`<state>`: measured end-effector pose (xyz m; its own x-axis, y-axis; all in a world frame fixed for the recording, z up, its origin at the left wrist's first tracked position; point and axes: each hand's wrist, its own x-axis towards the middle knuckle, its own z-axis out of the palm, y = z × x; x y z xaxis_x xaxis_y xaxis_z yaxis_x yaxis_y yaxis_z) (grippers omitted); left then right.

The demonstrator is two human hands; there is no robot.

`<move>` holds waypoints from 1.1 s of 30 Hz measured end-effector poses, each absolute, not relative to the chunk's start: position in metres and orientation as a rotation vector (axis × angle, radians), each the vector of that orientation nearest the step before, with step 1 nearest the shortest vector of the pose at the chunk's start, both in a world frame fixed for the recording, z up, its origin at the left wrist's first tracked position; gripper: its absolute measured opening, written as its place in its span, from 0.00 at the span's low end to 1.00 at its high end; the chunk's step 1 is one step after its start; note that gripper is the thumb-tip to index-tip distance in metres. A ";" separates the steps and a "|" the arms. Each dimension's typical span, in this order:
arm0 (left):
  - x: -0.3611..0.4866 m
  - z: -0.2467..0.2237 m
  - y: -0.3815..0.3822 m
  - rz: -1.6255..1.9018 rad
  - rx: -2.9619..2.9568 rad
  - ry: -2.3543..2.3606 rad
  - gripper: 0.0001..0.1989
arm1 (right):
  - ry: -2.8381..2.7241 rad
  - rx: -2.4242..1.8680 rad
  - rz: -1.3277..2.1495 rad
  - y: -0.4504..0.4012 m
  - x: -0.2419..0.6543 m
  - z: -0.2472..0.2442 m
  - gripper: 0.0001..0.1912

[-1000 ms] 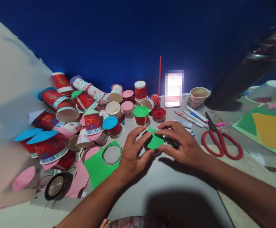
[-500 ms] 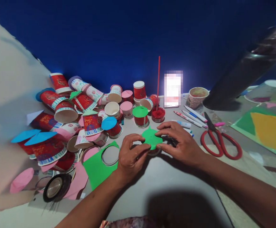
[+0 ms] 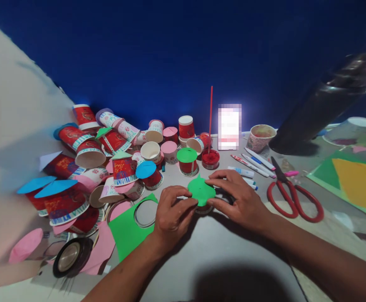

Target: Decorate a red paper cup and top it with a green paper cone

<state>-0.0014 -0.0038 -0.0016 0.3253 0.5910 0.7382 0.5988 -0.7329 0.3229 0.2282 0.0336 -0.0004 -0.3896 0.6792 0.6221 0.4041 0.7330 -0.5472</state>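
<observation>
A round green paper piece (image 3: 201,192) with a small pointed tip at its back edge lies on top of a cup, of which only the lower rim shows. My left hand (image 3: 175,214) pinches the paper's left edge between thumb and fingers. From the right, my right hand (image 3: 238,197) holds the opposite edge the same way, thumb in front and fingers behind. Beside my left hand lies a green sheet (image 3: 124,230) with a round hole cut in it.
Many decorated paper cups (image 3: 65,201) crowd the left side. Behind my hands stand a green-topped cup (image 3: 187,162) and a red pot (image 3: 210,159) with a stick. Markers (image 3: 255,163), red-handled scissors (image 3: 291,193) and a dark bottle (image 3: 312,113) are at the right.
The whole view has shifted, with the objects lower in the picture. Both hands keep their hold on the green paper's edges, nearly unmoved relative to it.
</observation>
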 end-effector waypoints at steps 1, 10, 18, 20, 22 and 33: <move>-0.001 -0.001 -0.004 -1.410 -2.543 -1.134 0.13 | -2.035 -0.820 0.385 0.033 0.228 -0.001 0.17; -0.001 0.004 -0.003 -1.342 -2.499 -1.055 0.11 | -2.038 -0.822 0.384 0.034 0.228 -0.005 0.16; 0.001 0.011 -0.006 -1.572 -2.498 -1.262 0.08 | -1.997 -0.850 0.448 0.031 0.229 0.002 0.18; 0.002 0.010 -0.004 -1.597 -2.493 -1.367 0.12 | -1.984 -0.848 0.446 0.031 0.227 0.004 0.17; 0.002 0.008 -0.001 -1.561 -2.532 -1.441 0.16 | -1.987 -0.846 0.444 0.031 0.226 0.003 0.17; -0.003 -0.003 0.005 -1.450 -2.622 -1.497 0.20 | -2.039 -0.856 0.447 0.033 0.226 -0.005 0.18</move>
<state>-0.0030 0.0047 -0.0028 0.2340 0.7813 0.5786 0.6032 -0.5835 0.5438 0.2261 0.0327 -0.0053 -0.3981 0.7132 0.5769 0.4064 0.7009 -0.5861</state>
